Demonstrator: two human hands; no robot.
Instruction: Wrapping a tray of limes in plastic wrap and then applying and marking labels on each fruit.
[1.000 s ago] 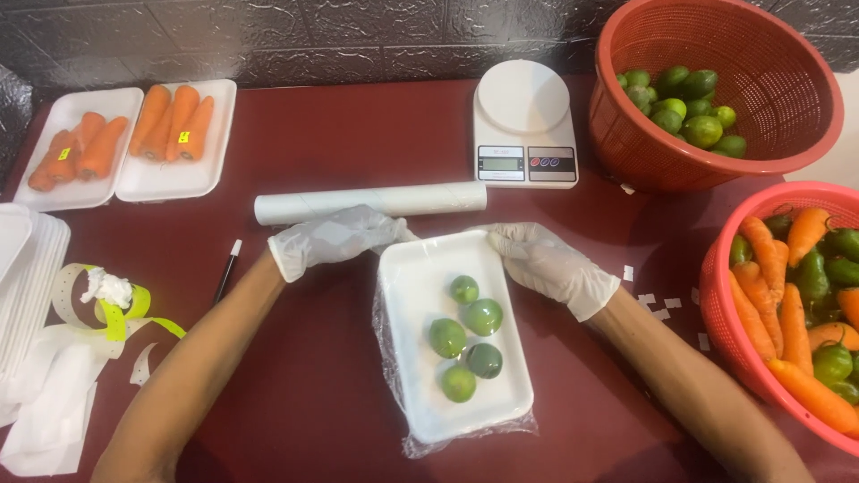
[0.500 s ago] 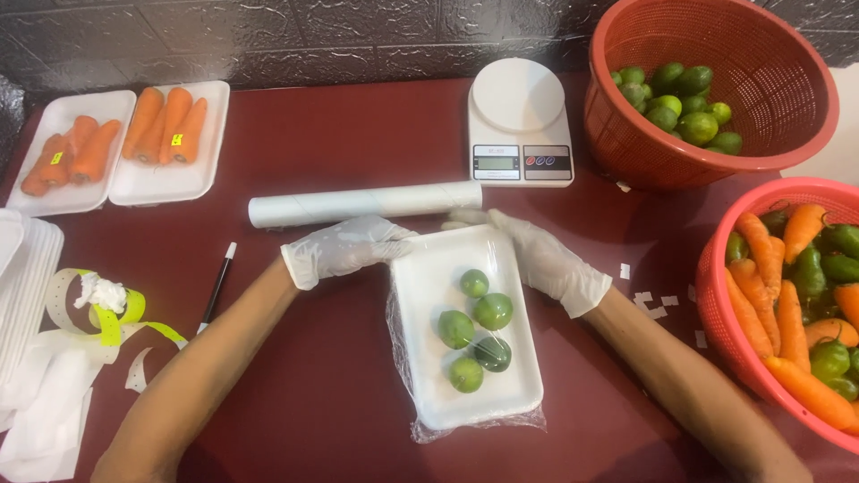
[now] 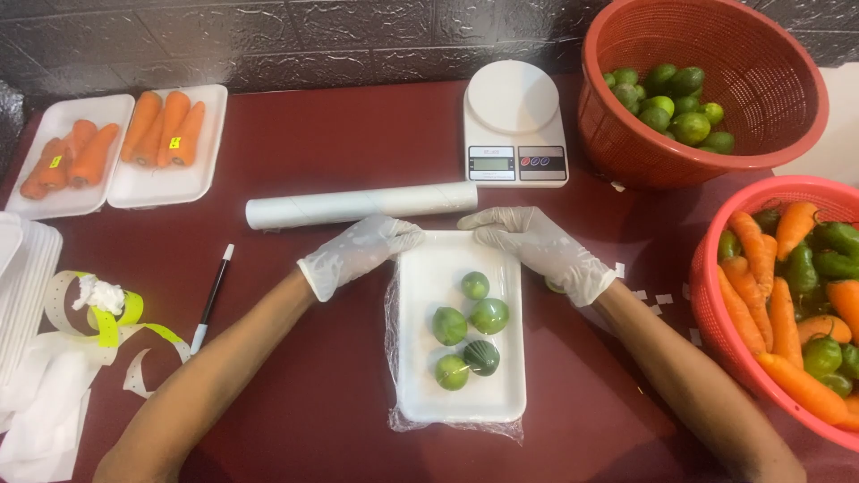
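A white foam tray (image 3: 420,380) with several green limes (image 3: 467,326) lies lengthwise in front of me on the dark red table, with clear cling film (image 3: 394,304) around it. Both hands wear thin clear gloves. My left hand (image 3: 358,252) presses on the tray's far left corner. My right hand (image 3: 539,247) rests on the far right corner, fingers stretched along the far edge. The two sets of fingertips nearly meet there.
A roll of cling film (image 3: 362,205) lies just beyond the tray. Behind it stands a white kitchen scale (image 3: 514,125). A red basket of limes (image 3: 707,89) sits back right, a red basket of carrots and peppers (image 3: 792,304) right. Trays of carrots (image 3: 125,148), a pen (image 3: 211,300), stacked trays (image 3: 22,277) and label tape (image 3: 107,313) lie left.
The tray has turned from slanted to straight in front of me. Both hands slid along its far edge toward each other, and the film looks tighter over the limes.
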